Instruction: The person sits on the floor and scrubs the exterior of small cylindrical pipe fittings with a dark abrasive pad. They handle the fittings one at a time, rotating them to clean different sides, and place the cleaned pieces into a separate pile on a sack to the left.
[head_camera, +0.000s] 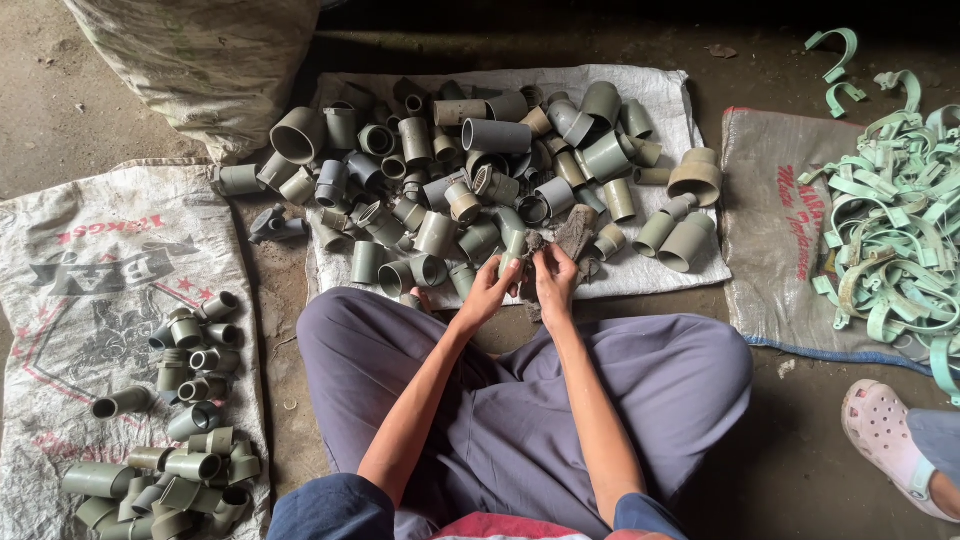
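A grey pipe fitting (513, 250) is gripped by the left hand (487, 292) at the near edge of the white woven sack (668, 100); a dark rag (575, 232) — seemingly cloth — is clasped by the right hand (553, 282). Left of that sack, a red-printed sack (70, 260) bears sorted fittings (185, 420).

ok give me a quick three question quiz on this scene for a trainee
1. True or false: both hands are at one grey pipe fitting, the left hand beside the right hand.
2. Which lies on the sack at the far right? A) grey fittings B) pale green pipe clamps C) metal bolts
3. Fill in: the small sorted group of fittings lies on a printed sack to the person's ____.

Key
1. True; the right hand also has a brownish rag by it.
2. B, the pale green pipe clamps.
3. Left; the big pile sits on a white sack straight ahead.
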